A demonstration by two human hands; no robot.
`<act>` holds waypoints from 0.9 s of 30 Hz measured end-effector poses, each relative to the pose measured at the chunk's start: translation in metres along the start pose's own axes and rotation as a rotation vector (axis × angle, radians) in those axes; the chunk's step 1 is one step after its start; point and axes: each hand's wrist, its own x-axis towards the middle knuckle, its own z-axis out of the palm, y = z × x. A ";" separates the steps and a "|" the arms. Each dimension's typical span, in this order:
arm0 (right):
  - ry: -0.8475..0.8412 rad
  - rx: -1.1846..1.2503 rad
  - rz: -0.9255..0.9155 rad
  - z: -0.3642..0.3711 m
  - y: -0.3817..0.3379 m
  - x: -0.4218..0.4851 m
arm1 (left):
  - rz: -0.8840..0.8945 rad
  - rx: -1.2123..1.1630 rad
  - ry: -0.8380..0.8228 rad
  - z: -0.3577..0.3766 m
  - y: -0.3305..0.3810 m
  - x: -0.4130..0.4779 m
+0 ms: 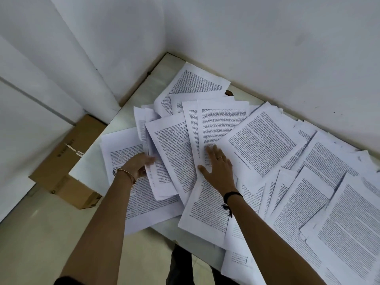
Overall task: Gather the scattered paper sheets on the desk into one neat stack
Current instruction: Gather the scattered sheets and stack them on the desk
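Printed paper sheets [263, 140] scattered over desk [162, 66], left hand [136, 165] gripping some, right hand [218, 169] flat on others

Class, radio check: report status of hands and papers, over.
Left hand grips edge of some paper sheets. Right hand flat, pressing sheets. Sheets scattered over desk, no stack yet. Nothing blocking.

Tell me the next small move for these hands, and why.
Probably slide the right hand, which lies flat on the fanned paper sheets, leftward to sweep them toward the left hand, whose grip seems to hold a few sheet edges. The sheets overlap loosely across the desk, and no stack is formed yet.
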 end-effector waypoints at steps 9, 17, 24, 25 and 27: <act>-0.082 -0.055 -0.156 0.001 -0.001 -0.006 | 0.194 0.028 0.242 0.063 -0.012 0.026; -0.144 -0.006 -0.106 -0.013 0.017 -0.011 | 0.288 0.013 0.271 0.054 0.010 -0.019; -0.344 -0.189 -0.065 -0.037 0.028 -0.011 | 0.464 -0.079 0.343 0.017 0.040 -0.054; -0.351 -0.183 -0.043 -0.039 0.026 -0.011 | 0.474 -0.115 0.356 0.010 0.044 -0.059; -0.383 -0.179 0.000 -0.042 0.024 -0.011 | 0.476 -0.195 0.346 -0.003 0.051 -0.068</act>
